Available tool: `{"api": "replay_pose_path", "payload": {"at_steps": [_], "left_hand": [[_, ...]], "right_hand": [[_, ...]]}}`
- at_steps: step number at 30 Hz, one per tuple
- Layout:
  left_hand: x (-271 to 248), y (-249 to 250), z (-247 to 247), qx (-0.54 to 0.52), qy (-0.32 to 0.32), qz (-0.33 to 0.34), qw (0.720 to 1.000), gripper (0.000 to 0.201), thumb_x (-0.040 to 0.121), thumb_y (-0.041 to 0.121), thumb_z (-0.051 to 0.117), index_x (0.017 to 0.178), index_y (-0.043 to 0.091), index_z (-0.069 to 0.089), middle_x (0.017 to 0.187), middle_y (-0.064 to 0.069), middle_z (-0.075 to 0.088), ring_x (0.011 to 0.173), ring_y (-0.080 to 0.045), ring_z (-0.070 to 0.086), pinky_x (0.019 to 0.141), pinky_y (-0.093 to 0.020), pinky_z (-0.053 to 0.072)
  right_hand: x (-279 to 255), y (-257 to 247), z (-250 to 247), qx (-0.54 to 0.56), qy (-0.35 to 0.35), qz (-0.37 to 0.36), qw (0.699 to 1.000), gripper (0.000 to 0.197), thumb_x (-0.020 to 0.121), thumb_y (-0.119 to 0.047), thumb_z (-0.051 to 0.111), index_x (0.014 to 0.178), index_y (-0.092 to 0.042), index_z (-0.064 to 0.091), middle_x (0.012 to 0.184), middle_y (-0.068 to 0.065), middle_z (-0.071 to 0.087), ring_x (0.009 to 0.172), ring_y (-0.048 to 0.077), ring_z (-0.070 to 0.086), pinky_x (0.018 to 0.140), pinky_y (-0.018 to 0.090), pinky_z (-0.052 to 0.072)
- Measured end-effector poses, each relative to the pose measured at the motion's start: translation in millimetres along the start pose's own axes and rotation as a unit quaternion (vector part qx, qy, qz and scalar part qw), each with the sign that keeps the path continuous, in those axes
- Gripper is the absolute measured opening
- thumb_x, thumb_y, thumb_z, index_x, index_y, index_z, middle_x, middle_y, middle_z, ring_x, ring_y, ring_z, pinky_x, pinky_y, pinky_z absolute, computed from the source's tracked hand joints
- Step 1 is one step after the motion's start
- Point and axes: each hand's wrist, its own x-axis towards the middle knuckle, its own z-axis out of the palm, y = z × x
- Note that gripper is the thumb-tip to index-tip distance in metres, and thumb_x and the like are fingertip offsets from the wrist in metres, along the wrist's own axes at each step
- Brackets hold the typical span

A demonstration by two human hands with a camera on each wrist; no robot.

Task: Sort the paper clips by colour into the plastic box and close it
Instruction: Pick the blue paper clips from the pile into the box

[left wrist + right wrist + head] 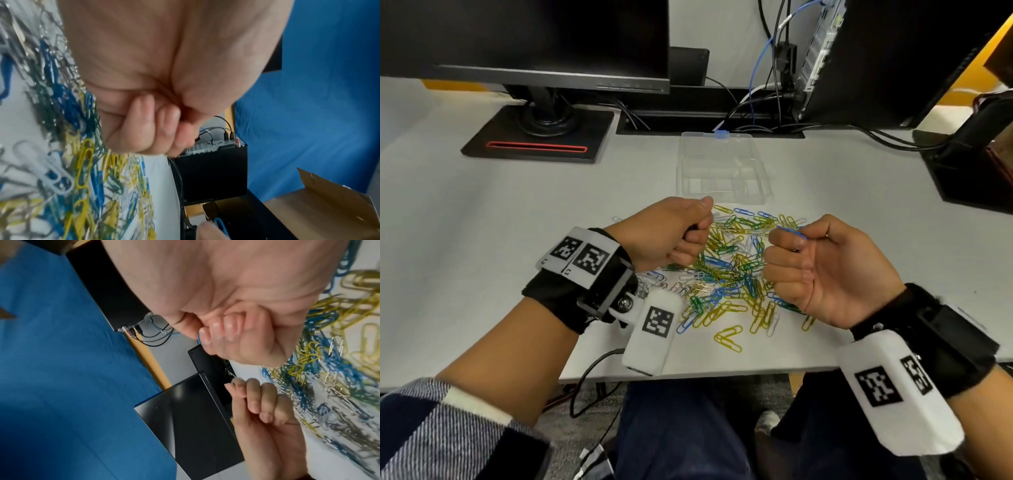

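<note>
- Head view: we see our left hand (671, 233) at the centre of the frame, fingers curled into a fist above the upper left edge of the pile of paper clips (732, 274). What, if anything, it holds we cannot tell from here.
- Our right hand (825, 270) sits right of centre, palm turned up and fingers curled, pinching a blue paper clip (792, 233) between thumb and forefinger just over the pile's upper right edge.
- The clips, yellow, blue, green and white mixed, lie spread on the white desk (482, 240) between both hands.
- The clear plastic box (722, 168) stands open just above the pile, its compartments seemingly without clips, its lid lying back toward the top of the frame.
- A monitor (524, 37) fills the upper left, and a computer case (893, 58) the upper right.
- Left wrist view: the fist fills the upper centre, fingertips (144, 113) tucked into the palm; blurred clips spread down the left side. At the bottom edge a blue clip shows at another fingertip.
- Right wrist view: the curled fingers (218, 332) in the upper centre grip a blue sliver of clip at their left edge; the other fist sits in the lower right.
</note>
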Motion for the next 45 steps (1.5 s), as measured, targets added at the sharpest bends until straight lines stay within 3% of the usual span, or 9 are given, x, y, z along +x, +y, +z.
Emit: {"api": "replay_pose_path", "payload": {"at_steps": [5,10,12,19,23,26,30,35,45], "left_hand": [[-13,15,-12,0.179,0.042,-0.009,0.983,0.030,0.103,0.007,0.034,0.092,0.005,0.062,0.059,0.001,0.042,0.044,-0.007,0.024,0.043,-0.020,0.018],[-34,35,-18,0.553,0.119,-0.094,0.819,0.026,0.096,0.020,0.049,0.081,0.014,0.069,0.056,0.003,0.047,0.045,-0.009,0.038,0.043,-0.021,0.031],[-39,34,-21,0.588,0.116,-0.095,0.795,0.014,0.091,0.028,0.060,0.083,0.019,0.069,0.057,0.010,0.046,0.050,-0.007,0.041,0.050,-0.023,0.031],[-31,19,-21,0.595,0.084,-0.071,0.796,0.006,0.077,0.018,0.077,0.080,0.020,0.072,0.050,0.013,0.046,0.046,-0.003,0.044,0.046,-0.019,0.030],[-27,11,-24,0.587,0.086,-0.064,0.802,0.006,0.074,0.015,0.077,0.076,0.017,0.071,0.046,0.012,0.048,0.042,-0.001,0.044,0.044,-0.016,0.032],[-23,9,-23,0.588,0.094,-0.040,0.802,0.004,0.079,0.017,0.075,0.080,0.015,0.072,0.053,0.012,0.047,0.047,-0.003,0.042,0.043,-0.012,0.029],[-21,13,-26,0.572,0.113,-0.002,0.813,0.003,0.085,0.017,0.071,0.086,0.015,0.069,0.060,0.007,0.045,0.051,-0.006,0.040,0.045,-0.017,0.029],[-18,12,-28,0.576,0.115,-0.008,0.809,0.011,0.081,0.017,0.075,0.089,0.016,0.068,0.064,0.007,0.044,0.055,-0.009,0.042,0.050,-0.022,0.030],[-6,11,-23,0.595,0.090,-0.013,0.798,0.007,0.082,0.015,0.073,0.088,0.012,0.069,0.059,0.011,0.046,0.053,-0.003,0.043,0.044,-0.012,0.027]], "right_hand": [[-3,1,0,-0.065,0.063,-0.018,0.996,0.028,0.091,-0.022,0.034,0.064,-0.015,0.036,0.058,-0.003,0.016,0.051,0.011,0.015,0.045,0.022,0.018],[-5,5,5,-0.129,0.124,-0.050,0.983,0.023,0.082,-0.021,0.039,0.061,-0.013,0.045,0.061,-0.003,0.012,0.051,0.011,0.010,0.045,0.023,0.012],[-5,3,4,-0.125,0.122,-0.050,0.983,0.025,0.083,-0.021,0.036,0.060,-0.015,0.040,0.062,-0.003,0.012,0.052,0.011,0.010,0.045,0.024,0.012],[-7,1,5,-0.147,0.128,-0.057,0.979,0.046,0.094,-0.044,0.039,0.061,-0.020,0.019,0.061,-0.002,0.007,0.051,0.012,0.008,0.045,0.025,0.010],[-6,3,4,-0.170,0.128,-0.082,0.974,0.044,0.097,-0.032,0.040,0.058,-0.014,0.038,0.060,-0.001,0.013,0.052,0.012,0.010,0.046,0.025,0.012],[-6,3,6,-0.185,0.127,-0.096,0.970,0.034,0.096,-0.026,0.041,0.080,-0.004,0.062,0.057,-0.001,0.021,0.052,0.012,0.012,0.045,0.024,0.013],[-3,5,3,-0.179,0.122,-0.099,0.971,0.029,0.095,-0.015,0.041,0.109,0.001,0.060,0.057,0.000,0.027,0.050,0.011,0.016,0.043,0.022,0.014],[1,5,-2,-0.171,0.120,-0.088,0.974,0.018,0.094,-0.007,0.039,0.091,-0.005,0.056,0.064,0.002,0.029,0.052,0.010,0.021,0.046,0.023,0.015],[9,4,0,-0.205,0.134,-0.082,0.966,0.019,0.091,-0.001,0.038,0.097,-0.003,0.055,0.066,0.004,0.037,0.050,0.011,0.027,0.045,0.022,0.021]]}}
